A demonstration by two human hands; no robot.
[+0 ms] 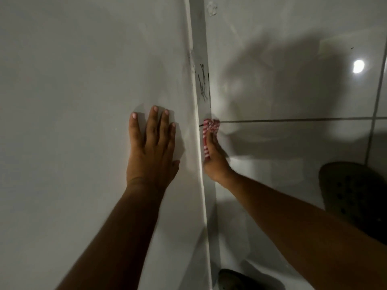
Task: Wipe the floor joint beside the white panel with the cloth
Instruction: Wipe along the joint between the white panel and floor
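Note:
A large white panel point(83, 80) fills the left half of the view. My left hand point(151, 147) lies flat on it, fingers spread, holding nothing. Along the panel's right edge runs the floor joint point(204, 86), a narrow grey strip with black scribble marks. My right hand point(215, 162) presses a red-and-white striped cloth point(209, 130) into this joint, just below the scribbles and where a dark grout line meets the strip. The fingers are partly hidden by the cloth.
Glossy white floor tiles point(293, 91) with dark grout lines lie to the right, showing a lamp reflection point(358, 66). A dark perforated shoe point(356, 195) sits at the right edge; another dark shoe point(236, 280) is at the bottom.

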